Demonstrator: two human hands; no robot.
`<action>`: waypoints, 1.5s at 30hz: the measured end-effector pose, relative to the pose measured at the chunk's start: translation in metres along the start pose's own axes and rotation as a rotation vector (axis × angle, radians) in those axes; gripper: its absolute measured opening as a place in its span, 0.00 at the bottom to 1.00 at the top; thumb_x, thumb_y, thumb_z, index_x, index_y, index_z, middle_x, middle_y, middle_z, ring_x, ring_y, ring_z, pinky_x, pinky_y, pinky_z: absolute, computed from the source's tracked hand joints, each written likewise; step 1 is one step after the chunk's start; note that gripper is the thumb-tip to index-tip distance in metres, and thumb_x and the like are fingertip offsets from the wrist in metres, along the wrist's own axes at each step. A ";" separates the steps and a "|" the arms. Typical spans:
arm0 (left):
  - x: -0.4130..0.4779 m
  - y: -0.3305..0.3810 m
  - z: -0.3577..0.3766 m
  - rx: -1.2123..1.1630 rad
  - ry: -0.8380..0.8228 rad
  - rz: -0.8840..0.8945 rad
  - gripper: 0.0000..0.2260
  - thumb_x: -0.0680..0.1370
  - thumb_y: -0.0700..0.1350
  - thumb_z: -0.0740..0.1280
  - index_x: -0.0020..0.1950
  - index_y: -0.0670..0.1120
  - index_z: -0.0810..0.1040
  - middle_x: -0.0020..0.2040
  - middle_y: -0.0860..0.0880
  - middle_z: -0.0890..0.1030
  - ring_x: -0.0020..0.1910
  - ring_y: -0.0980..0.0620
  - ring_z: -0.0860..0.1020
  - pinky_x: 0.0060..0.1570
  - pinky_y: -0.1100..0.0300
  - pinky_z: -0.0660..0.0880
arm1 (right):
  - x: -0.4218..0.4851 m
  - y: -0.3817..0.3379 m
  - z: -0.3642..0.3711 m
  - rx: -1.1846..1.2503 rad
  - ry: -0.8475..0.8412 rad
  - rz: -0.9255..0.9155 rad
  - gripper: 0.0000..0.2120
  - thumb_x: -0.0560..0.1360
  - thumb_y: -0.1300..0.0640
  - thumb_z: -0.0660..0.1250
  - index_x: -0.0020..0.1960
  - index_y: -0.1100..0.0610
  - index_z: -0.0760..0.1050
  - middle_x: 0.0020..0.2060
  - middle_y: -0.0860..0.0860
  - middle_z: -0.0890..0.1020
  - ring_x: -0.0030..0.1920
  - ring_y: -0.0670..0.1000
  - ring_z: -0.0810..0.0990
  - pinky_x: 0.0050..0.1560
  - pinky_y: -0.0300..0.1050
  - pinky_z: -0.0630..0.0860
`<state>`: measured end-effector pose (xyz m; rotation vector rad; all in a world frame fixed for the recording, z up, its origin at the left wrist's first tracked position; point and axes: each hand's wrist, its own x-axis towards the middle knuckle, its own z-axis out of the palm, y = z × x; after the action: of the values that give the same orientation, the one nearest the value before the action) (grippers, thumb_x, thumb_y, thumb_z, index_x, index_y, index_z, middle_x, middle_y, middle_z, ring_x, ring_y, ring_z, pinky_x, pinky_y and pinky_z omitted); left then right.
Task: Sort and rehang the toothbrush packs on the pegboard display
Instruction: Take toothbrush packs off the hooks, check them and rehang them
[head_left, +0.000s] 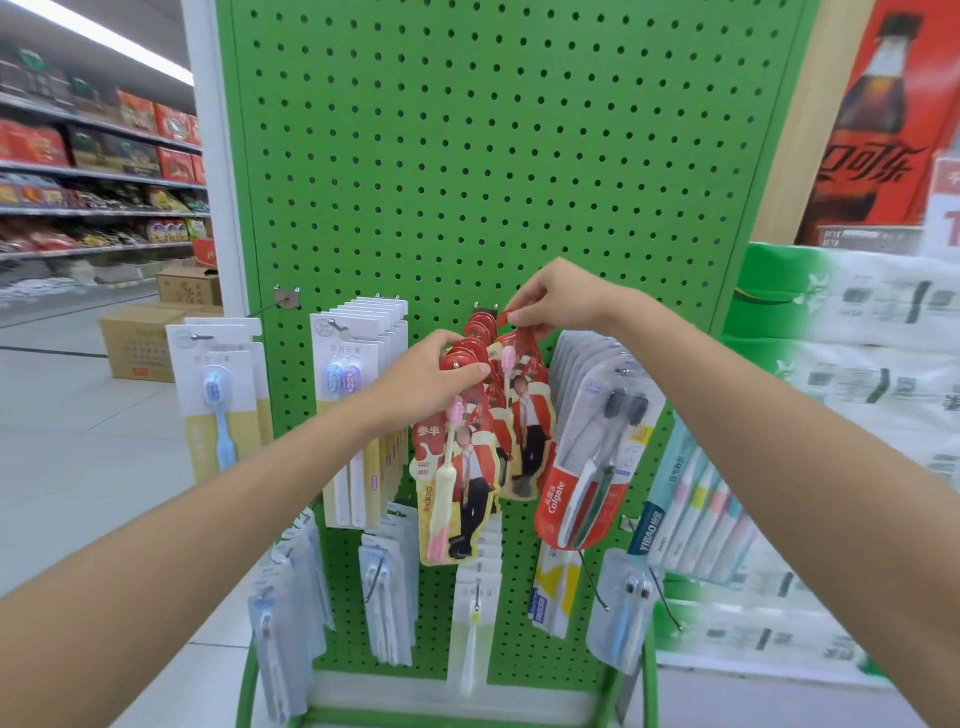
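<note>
Head view: left hand (436, 376) grips the hanging red card toothbrush packs (460, 467) on a steel peg (457, 365) of the green perforated pegboard (467, 156); right hand (558, 301) pinches another pack's tab (511, 318), apparently unhooked. Square its hole to the peg before sliding.

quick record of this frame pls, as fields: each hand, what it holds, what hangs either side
surface: green pegboard
left hand: grips the top of the front red pack
right hand: pinches the top of the rear red pack
rear pack on hook: cannot tell
left neighbour: white packs, purple brush heads
right neighbour: Colgate packs
far left: blue-brush pack
</note>
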<state>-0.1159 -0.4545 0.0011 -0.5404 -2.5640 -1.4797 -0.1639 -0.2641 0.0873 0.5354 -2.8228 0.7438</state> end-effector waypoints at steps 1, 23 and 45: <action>0.000 0.000 0.000 0.005 0.002 0.001 0.16 0.80 0.53 0.66 0.65 0.51 0.67 0.50 0.52 0.83 0.44 0.55 0.84 0.47 0.54 0.82 | 0.000 -0.001 0.002 0.004 -0.020 0.005 0.07 0.77 0.61 0.69 0.54 0.60 0.82 0.44 0.52 0.84 0.40 0.46 0.82 0.38 0.34 0.80; -0.001 -0.003 0.002 0.024 0.056 0.012 0.20 0.78 0.54 0.68 0.67 0.49 0.67 0.57 0.48 0.80 0.48 0.52 0.83 0.45 0.56 0.81 | 0.012 -0.011 0.039 0.171 0.020 -0.010 0.02 0.75 0.65 0.71 0.44 0.63 0.79 0.45 0.59 0.84 0.40 0.53 0.84 0.46 0.47 0.84; 0.011 -0.005 0.003 0.155 0.100 0.103 0.30 0.77 0.54 0.70 0.76 0.50 0.64 0.68 0.48 0.70 0.58 0.49 0.78 0.53 0.52 0.80 | 0.028 -0.011 0.039 -0.055 0.075 0.018 0.04 0.76 0.60 0.71 0.43 0.60 0.81 0.39 0.52 0.82 0.34 0.47 0.79 0.31 0.36 0.75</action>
<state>-0.1280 -0.4512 -0.0011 -0.5529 -2.5062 -1.2302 -0.1881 -0.3006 0.0654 0.4644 -2.7734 0.6732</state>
